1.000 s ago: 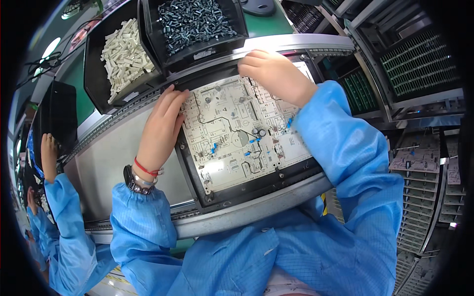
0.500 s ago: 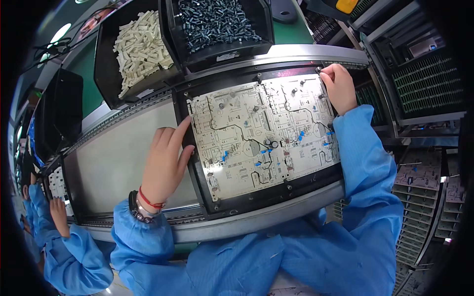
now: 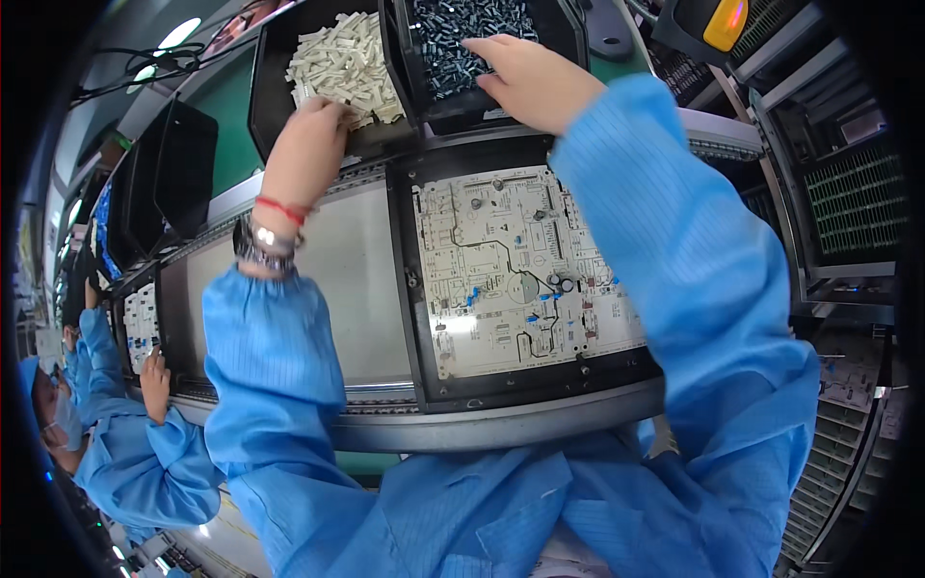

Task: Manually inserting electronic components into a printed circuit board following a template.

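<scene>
picking step judged underway: left hand (image 3: 306,144) dipped among white connectors (image 3: 339,60), right hand (image 3: 528,79) among dark capacitors (image 3: 462,37); either grip's closure could not be told; seating on circuit board (image 3: 515,270) would follow.

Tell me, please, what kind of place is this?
Most likely an electronics assembly line. A white circuit board lies in a black carrier on a conveyor. Both hands reach into black bins of small parts, and another person in a blue coat works at a board nearby.

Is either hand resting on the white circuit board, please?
No: the left hand is in the bin of white parts, the right hand in the dark-parts bin.
</scene>
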### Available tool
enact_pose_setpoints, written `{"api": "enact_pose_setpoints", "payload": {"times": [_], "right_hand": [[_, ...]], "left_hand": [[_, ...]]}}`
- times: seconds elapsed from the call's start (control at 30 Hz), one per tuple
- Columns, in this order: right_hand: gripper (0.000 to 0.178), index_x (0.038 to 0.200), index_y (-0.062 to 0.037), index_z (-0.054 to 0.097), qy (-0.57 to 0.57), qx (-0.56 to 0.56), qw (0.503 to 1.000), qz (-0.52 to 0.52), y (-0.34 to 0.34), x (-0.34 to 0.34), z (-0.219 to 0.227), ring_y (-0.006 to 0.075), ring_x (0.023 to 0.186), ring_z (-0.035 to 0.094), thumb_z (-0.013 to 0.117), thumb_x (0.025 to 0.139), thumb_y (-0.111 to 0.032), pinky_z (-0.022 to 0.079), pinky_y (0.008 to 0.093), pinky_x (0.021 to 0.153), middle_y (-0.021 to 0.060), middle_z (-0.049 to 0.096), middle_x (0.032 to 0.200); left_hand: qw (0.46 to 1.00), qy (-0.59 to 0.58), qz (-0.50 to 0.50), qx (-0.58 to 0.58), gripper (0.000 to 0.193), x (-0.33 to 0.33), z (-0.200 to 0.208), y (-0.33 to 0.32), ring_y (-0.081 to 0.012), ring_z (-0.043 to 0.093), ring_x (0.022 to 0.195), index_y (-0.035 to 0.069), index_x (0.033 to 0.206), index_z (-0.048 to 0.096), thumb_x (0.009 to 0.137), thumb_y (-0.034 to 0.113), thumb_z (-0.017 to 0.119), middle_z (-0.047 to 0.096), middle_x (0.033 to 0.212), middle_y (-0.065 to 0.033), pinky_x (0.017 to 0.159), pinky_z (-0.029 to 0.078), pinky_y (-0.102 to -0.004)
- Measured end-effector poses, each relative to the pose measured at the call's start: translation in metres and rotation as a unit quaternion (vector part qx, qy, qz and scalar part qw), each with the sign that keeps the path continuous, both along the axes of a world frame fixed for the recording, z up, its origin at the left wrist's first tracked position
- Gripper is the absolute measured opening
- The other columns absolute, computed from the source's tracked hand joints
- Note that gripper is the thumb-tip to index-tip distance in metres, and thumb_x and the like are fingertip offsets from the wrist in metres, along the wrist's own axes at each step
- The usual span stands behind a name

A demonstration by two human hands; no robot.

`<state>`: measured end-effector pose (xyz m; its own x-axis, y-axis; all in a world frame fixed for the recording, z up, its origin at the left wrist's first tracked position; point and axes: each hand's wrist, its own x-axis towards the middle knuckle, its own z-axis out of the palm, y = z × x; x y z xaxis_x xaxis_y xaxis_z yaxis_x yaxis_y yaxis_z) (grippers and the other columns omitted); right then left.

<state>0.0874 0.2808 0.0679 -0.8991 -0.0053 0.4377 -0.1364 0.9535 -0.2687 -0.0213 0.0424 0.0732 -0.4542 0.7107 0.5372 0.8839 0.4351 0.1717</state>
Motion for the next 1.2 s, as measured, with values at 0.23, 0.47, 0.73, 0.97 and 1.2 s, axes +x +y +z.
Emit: {"api": "enact_pose_setpoints", "payload": {"times": [0.23, 0.47, 0.73, 0.97, 1.2], "right_hand": [[0.016, 0.096, -0.0077, 0.068, -0.128, 0.024, 0.991, -0.044, 0.008, -0.020, 0.009, 0.0279, 0.083, 0.065, 0.062, 0.081, -0.011, 0.052, 0.0359, 0.076, 0.0140, 0.067, 0.089], [0.010, 0.078, -0.0111, 0.069, -0.012, 0.090, 0.995, -0.027, 0.016, -0.007, 0.009, 0.0300, 0.077, 0.063, 0.062, 0.074, -0.016, 0.050, 0.0393, 0.070, 0.0137, 0.065, 0.075], [0.010, 0.082, -0.0009, 0.066, 0.000, -0.105, 0.993, 0.046, 0.020, 0.006, 0.022, 0.0216, 0.058, 0.062, 0.067, 0.072, -0.003, 0.049, 0.0311, 0.056, 0.0113, 0.063, 0.064], [0.013, 0.092, 0.0018, 0.066, -0.214, -0.331, 0.903, 0.170, -0.033, 0.100, 0.022, 0.0148, 0.071, 0.061, 0.055, 0.085, 0.000, 0.051, 0.0246, 0.065, 0.0075, 0.060, 0.080], [0.025, 0.101, 0.0054, 0.063, -0.327, -0.392, 0.845, 0.158, -0.067, 0.160, 0.000, 0.0140, 0.073, 0.060, 0.048, 0.082, 0.013, 0.051, 0.0253, 0.066, 0.0109, 0.056, 0.092]], "left_hand": [[0.991, -0.062, 0.023, -0.116, 0.013, -0.014, -0.001, -0.004, -0.0351, 0.061, 0.077, 0.000, 0.085, 0.066, 0.076, 0.001, 0.056, 0.064, 0.078, -0.0173, 0.070, 0.050, -0.0386], [0.992, -0.128, 0.012, -0.003, 0.025, -0.006, 0.003, 0.000, -0.0274, 0.064, 0.079, 0.002, 0.097, 0.065, 0.075, -0.005, 0.056, 0.066, 0.087, -0.0156, 0.071, 0.050, -0.0318], [0.905, -0.352, -0.073, 0.229, 0.028, 0.059, 0.017, -0.019, -0.0046, 0.053, 0.077, 0.003, 0.107, 0.064, 0.081, -0.005, 0.061, 0.060, 0.089, -0.0010, 0.069, 0.045, -0.0177], [0.863, -0.447, -0.080, 0.220, 0.020, 0.121, -0.026, -0.038, -0.0081, 0.058, 0.082, 0.002, 0.101, 0.064, 0.083, -0.003, 0.059, 0.062, 0.099, -0.0016, 0.071, 0.045, -0.0190], [0.704, -0.659, -0.079, 0.253, 0.021, 0.135, -0.042, -0.042, -0.0148, 0.062, 0.094, -0.003, 0.101, 0.064, 0.081, -0.002, 0.059, 0.066, 0.098, -0.0107, 0.085, 0.048, -0.0250]]}}
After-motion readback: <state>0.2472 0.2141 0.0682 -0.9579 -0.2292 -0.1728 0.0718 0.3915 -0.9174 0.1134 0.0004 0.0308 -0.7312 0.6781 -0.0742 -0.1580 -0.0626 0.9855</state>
